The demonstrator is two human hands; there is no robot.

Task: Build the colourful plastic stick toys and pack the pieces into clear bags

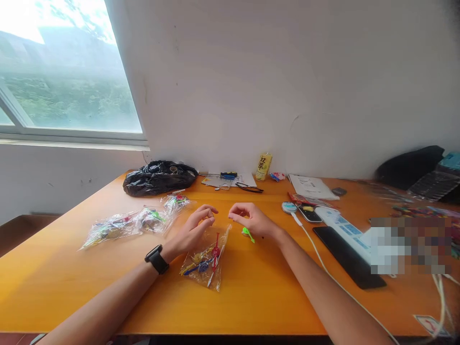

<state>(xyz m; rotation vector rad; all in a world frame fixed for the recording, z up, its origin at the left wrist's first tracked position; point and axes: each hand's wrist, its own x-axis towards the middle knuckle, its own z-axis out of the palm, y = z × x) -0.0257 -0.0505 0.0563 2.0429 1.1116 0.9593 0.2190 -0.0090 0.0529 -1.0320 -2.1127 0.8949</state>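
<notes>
My left hand (197,224) hovers over the top of a clear plastic bag (204,263), its thumb and fingers a little apart with nothing seen between them. Inside that bag are small red, blue, yellow and white plastic pieces, some arrow-shaped. My right hand (249,218) is a short way to the right, thumb and fingertips drawn together in a pinch; whatever they hold, if anything, is too small to make out. Just below the right hand lies a bright green arrow-shaped plastic piece (248,234) with a pale round part beside it.
More clear bags of colourful pieces (122,225) lie left, near a black plastic bag (158,177). A yellow drink carton (264,166), glasses (249,188) and papers (312,186) line the back. At right are a phone (309,213), a black slab (348,256) and a white cable (323,263).
</notes>
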